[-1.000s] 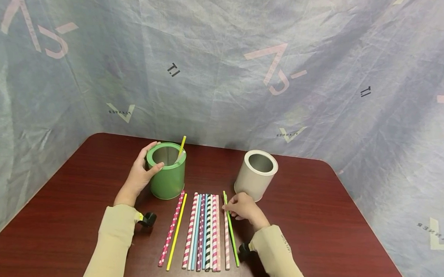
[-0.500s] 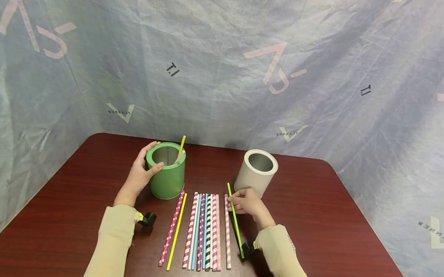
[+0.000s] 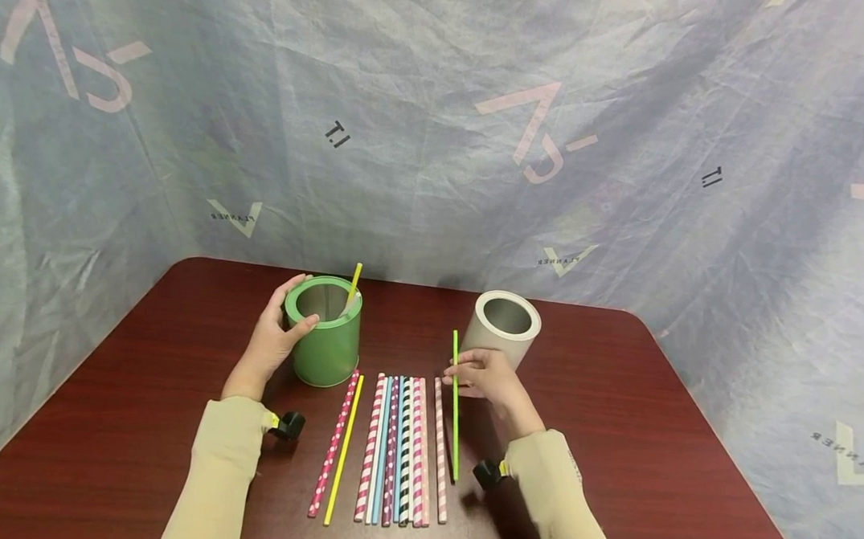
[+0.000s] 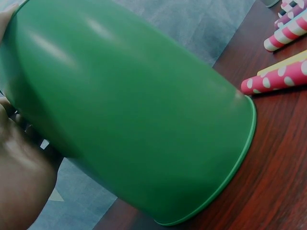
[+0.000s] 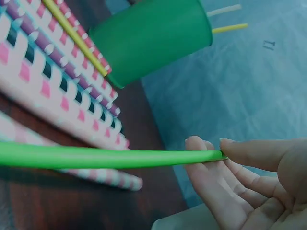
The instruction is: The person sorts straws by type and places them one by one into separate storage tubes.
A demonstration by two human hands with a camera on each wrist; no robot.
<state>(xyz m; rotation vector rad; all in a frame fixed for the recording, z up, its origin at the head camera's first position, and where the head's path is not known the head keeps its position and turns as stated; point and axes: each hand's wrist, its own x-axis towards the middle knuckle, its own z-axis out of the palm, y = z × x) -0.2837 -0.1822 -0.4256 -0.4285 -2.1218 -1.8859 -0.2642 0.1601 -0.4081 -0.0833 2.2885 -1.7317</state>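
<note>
My left hand (image 3: 271, 329) grips the green can (image 3: 327, 354) near its rim, thumb on the front side. The can stands upright on the table; a yellow straw (image 3: 354, 282) sticks out of it. In the right wrist view a whitish straw (image 5: 225, 10) also shows there. My right hand (image 3: 491, 379) pinches a bright green straw (image 3: 456, 433) near its upper end, between thumb and fingers. That straw is raised, its lower end toward me. Behind the right hand stands a cream-white can (image 3: 489, 335), its lower part partly hidden by the hand.
Several patterned and plain straws (image 3: 404, 452) lie side by side on the dark red table (image 3: 591, 423). A pink-striped straw (image 3: 441, 454) lies apart on their right. To their left lie a pink dotted straw (image 3: 331, 451) and a yellow straw (image 3: 344, 450). A grey curtain (image 3: 399, 182) hangs behind.
My right hand has lifted the bright green straw from beside the pink-striped one and moved it away from me, toward the cream-white can. The left hand stays on the green can.
</note>
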